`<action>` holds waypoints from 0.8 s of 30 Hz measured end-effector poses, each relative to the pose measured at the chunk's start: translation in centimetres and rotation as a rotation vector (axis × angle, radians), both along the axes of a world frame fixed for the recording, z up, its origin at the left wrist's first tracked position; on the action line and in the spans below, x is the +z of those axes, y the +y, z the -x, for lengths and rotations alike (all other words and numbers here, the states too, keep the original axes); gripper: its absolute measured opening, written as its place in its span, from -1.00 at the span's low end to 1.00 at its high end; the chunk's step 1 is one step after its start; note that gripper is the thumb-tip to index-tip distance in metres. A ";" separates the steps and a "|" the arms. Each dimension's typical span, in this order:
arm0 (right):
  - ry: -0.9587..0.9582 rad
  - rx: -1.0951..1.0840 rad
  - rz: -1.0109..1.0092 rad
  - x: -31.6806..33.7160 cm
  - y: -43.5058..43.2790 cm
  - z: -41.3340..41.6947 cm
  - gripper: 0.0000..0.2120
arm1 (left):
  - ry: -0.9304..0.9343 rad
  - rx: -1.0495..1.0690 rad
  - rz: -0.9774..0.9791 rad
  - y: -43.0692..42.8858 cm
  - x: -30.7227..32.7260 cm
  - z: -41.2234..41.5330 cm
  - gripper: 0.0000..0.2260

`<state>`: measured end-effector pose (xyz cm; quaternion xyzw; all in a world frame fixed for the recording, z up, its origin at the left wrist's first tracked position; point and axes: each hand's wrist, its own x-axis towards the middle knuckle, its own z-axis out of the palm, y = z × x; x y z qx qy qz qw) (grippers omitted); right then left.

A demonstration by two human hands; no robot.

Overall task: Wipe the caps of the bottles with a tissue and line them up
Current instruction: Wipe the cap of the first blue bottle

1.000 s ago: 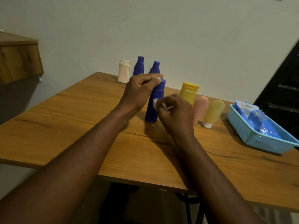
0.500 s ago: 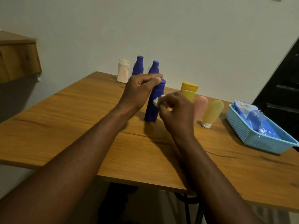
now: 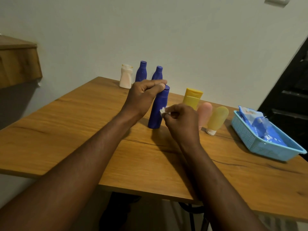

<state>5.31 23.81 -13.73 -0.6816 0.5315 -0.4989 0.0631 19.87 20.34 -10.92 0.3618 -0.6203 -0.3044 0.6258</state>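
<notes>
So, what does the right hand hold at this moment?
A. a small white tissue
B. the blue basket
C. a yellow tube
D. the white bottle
A: the right hand pinches a crumpled white tissue beside the blue bottle that the left hand grips near its cap.

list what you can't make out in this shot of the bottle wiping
Head view only:
- Tissue: a scrap shows; the right hand covers the rest.
- Pink tube: its cap is behind the right hand.
- Near blue bottle: left hand fingers hide part of the neck.
- Blue basket: packet print too small to read.
</notes>
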 end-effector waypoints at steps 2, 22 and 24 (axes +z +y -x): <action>-0.012 0.014 -0.053 -0.3 -0.1 0.0 -0.85 | 0.004 0.000 -0.002 0.0 -0.1 -0.1 -0.77; -0.119 0.016 0.110 0.5 0.4 -0.4 -0.94 | -0.006 -0.010 -0.008 0.2 0.1 0.2 -0.77; -0.147 0.009 0.201 0.6 0.1 -0.4 -0.91 | -0.019 -0.009 -0.013 0.3 0.2 0.2 -0.77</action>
